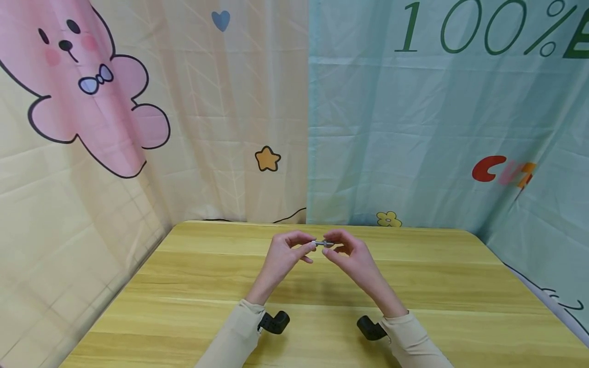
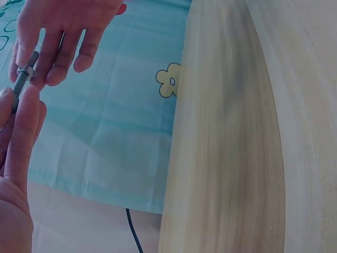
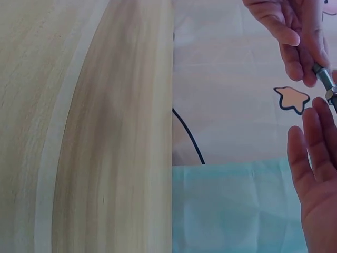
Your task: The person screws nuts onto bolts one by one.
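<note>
A small metal bolt (image 1: pixel 319 243) is held up above the table between both hands, lying roughly level. My left hand (image 1: pixel 284 259) pinches one end of it between thumb and fingers. At the other side, the thumb and index finger of my right hand (image 1: pixel 358 261) are about the nut (image 2: pixel 25 71) on the bolt's shaft. Thread shows on the shaft between the hands in the left wrist view. The right wrist view has a smooth grey-blue section (image 3: pixel 325 78) near the left fingertips. The bolt's left end is hidden by fingers.
Below the hands spreads a wooden table (image 1: pixel 221 286). Behind its far edge hang a cream curtain (image 1: pixel 202 128) and a teal curtain (image 1: pixel 368 128), with printed figures. Each wrist carries a black strapped device, such as the left one (image 1: pixel 276 323).
</note>
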`<state>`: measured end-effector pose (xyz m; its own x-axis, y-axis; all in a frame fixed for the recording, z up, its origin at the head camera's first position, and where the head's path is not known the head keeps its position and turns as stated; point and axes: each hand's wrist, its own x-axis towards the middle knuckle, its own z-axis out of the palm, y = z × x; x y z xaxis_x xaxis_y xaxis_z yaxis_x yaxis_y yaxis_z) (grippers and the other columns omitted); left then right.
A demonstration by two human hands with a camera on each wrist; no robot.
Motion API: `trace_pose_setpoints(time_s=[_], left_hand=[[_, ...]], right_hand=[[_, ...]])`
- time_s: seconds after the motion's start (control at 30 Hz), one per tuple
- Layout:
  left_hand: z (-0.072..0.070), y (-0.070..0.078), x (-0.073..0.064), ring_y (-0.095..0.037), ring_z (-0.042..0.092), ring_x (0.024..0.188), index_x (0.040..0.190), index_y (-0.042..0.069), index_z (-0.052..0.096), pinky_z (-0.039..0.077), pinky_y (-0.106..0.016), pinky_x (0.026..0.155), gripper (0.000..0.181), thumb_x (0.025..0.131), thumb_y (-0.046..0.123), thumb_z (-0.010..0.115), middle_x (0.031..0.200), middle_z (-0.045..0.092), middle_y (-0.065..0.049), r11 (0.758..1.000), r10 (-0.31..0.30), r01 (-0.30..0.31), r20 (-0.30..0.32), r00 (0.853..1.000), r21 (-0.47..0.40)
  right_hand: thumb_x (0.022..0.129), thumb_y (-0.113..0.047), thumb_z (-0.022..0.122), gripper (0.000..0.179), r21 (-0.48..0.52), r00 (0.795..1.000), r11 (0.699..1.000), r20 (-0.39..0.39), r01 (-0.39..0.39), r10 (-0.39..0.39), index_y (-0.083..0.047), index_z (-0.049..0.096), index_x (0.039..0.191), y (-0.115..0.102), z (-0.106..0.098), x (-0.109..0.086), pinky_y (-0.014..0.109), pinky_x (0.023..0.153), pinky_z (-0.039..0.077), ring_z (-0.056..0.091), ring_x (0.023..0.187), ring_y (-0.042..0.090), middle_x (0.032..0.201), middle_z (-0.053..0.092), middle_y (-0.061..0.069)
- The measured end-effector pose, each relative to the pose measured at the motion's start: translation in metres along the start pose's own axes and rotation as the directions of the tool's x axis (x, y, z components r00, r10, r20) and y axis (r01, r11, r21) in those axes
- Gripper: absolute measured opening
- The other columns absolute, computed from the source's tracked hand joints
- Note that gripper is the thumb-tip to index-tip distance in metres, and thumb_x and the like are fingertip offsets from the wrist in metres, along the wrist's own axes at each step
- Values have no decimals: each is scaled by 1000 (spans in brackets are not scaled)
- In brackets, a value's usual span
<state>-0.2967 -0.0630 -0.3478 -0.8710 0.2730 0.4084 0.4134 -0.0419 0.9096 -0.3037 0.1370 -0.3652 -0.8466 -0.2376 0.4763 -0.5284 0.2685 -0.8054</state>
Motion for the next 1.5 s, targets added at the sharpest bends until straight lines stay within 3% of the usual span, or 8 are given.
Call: trace_pose_setpoints(time_s=[0.1, 0.23, 0.67, 0.8, 0.97, 1.1, 1.3, 1.5], left_hand=[[0, 1, 0, -18, 67, 83, 103, -9, 70, 61, -48, 72, 15, 93, 1, 67, 100, 67, -25, 1000, 2, -2, -2, 1000, 4], [-1, 0, 0, -19, 67, 84, 103, -9, 70, 61, -45, 71, 15, 93, 1, 66, 100, 67, -26, 1000, 1, -1, 3, 1000, 2], [0, 1, -1, -21, 68, 85, 103, -8, 70, 61, -45, 71, 15, 94, 3, 66, 103, 66, -30, 1000, 11, -11, 17, 1000, 7], [1, 1, -1, -20, 68, 85, 103, -8, 70, 61, -47, 72, 15, 93, 3, 66, 101, 67, -26, 1000, 15, -15, 15, 1000, 12], [1, 2, 0, -19, 67, 83, 103, -9, 70, 60, -49, 72, 15, 93, 1, 67, 100, 68, -24, 1000, 10, -10, 8, 1000, 9], [1, 2, 0, -18, 66, 83, 102, -10, 70, 61, -43, 70, 15, 92, 1, 67, 99, 68, -22, 1000, 5, -5, -1, 1000, 13], [1, 3, -1, -19, 67, 85, 104, -10, 69, 61, -42, 70, 15, 93, 0, 66, 100, 68, -24, 1000, 0, 0, -4, 1000, -5], [1, 2, 0, -21, 68, 87, 104, -10, 69, 62, -41, 70, 15, 93, 0, 66, 103, 65, -31, 1000, -4, 4, 10, 1000, -18]], right_hand=[[91, -8, 71, 22, 2, 999, 999, 4, 48, -48, -7, 64, 111, -5, -1, -1, 38, 86, 55, 62, 100, 24, 108, 64, 10], [92, -13, 72, 18, -1, 999, 999, 1, 51, -51, -9, 65, 108, -1, -1, 0, 35, 85, 56, 64, 95, 20, 102, 66, 4], [96, -33, 65, 23, -4, 998, 998, 9, -65, 65, -11, 71, 98, 5, 1, 0, 41, 81, 58, 68, 84, 19, 86, 71, 3], [97, -37, 64, 29, -35, 997, 996, -6, -76, 76, -10, 71, 103, 4, 2, 1, 40, 78, 57, 66, 86, 18, 91, 71, 2], [94, -25, 69, 25, -31, 1000, 999, -8, -28, 28, -13, 66, 116, 4, 1, 1, 42, 86, 55, 61, 103, 19, 111, 66, 4], [91, -10, 71, 25, 8, 999, 999, 10, 40, -41, -11, 63, 115, 5, 0, 2, 43, 90, 54, 61, 105, 22, 111, 65, 6], [92, -12, 71, 18, 30, 996, 996, 24, 84, -84, -10, 64, 109, 7, 0, 1, 34, 86, 56, 64, 98, 22, 104, 65, 5], [94, -15, 69, 18, 56, 998, 997, 39, 47, -50, -7, 64, 110, 6, 0, 0, 31, 85, 57, 67, 96, 20, 103, 69, 11]])
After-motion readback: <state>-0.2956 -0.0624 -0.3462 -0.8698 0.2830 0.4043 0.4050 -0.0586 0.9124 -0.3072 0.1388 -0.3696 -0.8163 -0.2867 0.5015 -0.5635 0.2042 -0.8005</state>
